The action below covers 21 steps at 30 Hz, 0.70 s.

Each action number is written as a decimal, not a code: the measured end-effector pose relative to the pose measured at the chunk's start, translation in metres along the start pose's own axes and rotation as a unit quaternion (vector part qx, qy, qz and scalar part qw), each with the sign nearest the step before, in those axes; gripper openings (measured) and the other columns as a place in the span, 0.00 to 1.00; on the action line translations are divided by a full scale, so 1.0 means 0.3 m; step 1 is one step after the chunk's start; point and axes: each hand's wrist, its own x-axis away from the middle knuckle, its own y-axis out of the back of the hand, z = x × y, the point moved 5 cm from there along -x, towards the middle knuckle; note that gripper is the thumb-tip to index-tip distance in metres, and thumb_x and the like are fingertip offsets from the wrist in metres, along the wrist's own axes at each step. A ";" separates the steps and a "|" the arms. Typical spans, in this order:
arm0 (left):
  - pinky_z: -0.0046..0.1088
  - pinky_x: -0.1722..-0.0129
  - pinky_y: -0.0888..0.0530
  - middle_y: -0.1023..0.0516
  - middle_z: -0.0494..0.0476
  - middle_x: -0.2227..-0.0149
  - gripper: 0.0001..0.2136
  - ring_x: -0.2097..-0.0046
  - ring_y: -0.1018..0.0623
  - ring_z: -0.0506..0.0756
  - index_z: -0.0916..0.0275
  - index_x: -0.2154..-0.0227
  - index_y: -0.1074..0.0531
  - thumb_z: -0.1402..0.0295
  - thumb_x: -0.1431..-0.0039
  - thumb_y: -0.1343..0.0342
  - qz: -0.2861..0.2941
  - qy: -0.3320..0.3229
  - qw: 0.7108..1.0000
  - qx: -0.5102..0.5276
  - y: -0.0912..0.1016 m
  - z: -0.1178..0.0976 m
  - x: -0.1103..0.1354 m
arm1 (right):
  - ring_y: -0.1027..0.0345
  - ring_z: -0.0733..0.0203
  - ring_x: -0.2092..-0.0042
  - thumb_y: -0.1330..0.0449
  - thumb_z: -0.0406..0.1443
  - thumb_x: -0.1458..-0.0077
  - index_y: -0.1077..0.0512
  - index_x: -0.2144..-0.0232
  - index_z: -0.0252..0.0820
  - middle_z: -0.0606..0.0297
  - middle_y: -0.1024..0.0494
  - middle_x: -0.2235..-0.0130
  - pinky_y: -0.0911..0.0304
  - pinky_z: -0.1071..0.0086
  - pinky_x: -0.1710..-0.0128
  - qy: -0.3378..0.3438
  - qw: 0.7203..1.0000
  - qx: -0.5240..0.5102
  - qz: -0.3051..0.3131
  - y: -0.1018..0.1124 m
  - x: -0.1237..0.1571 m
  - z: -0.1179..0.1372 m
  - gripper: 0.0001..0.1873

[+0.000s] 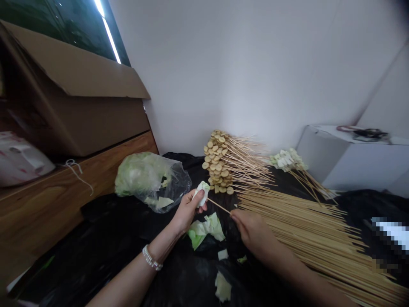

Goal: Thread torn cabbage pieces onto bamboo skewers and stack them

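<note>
Between the fingers and thumb of my left hand is a pale cabbage piece. My right hand pinches a thin wooden skewer, whose far end meets the cabbage; whether it passes right through is hidden. Loose cabbage leaves lie on the black plastic sheet below my hands, with smaller scraps nearer me. Left of my left hand rests a clear plastic bag of cabbage. Bare skewers are spread in a wide layer to the right, partly behind my right forearm.
Skewers bearing round yellowish slices are stacked against the white wall. Farther right lie skewered cabbage pieces beside a white box. On the left, a cardboard box and a white roll stand on a raised wooden surface.
</note>
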 end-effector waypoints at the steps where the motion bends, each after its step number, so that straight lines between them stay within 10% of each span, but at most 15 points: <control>1: 0.20 0.78 0.40 0.29 0.51 0.81 0.19 0.79 0.35 0.45 0.64 0.78 0.32 0.53 0.45 0.42 0.004 0.002 1.000 -0.006 0.000 -0.002 0.001 | 0.34 0.65 0.73 0.54 0.31 0.36 0.31 0.71 0.41 0.67 0.27 0.75 0.45 0.72 0.72 -0.012 0.999 -0.041 0.021 -0.004 -0.004 -0.001 0.15; 6: 0.20 0.78 0.40 0.29 0.51 0.81 0.19 0.79 0.35 0.45 0.65 0.78 0.32 0.52 0.46 0.41 0.011 0.013 1.000 -0.009 0.000 -0.002 0.002 | 0.32 0.64 0.69 0.52 0.32 0.36 0.29 0.70 0.42 0.66 0.25 0.72 0.42 0.72 0.69 0.000 0.997 -0.068 -0.018 -0.002 -0.004 -0.008 0.14; 14: 0.21 0.79 0.40 0.28 0.51 0.81 0.21 0.80 0.34 0.46 0.64 0.76 0.31 0.48 0.47 0.42 0.006 0.025 1.000 0.009 -0.013 0.006 0.008 | 0.32 0.60 0.70 0.55 0.25 0.41 0.29 0.52 0.31 0.55 0.23 0.66 0.39 0.68 0.70 0.128 0.965 0.173 -0.148 -0.009 0.039 0.002 0.20; 21: 0.21 0.80 0.40 0.30 0.51 0.83 0.21 0.81 0.36 0.46 0.65 0.75 0.30 0.49 0.45 0.45 0.024 0.022 0.999 -0.014 -0.014 0.016 0.008 | 0.34 0.63 0.71 0.53 0.31 0.38 0.30 0.72 0.40 0.65 0.27 0.74 0.43 0.72 0.71 -0.006 0.999 -0.039 -0.015 0.001 -0.007 -0.012 0.15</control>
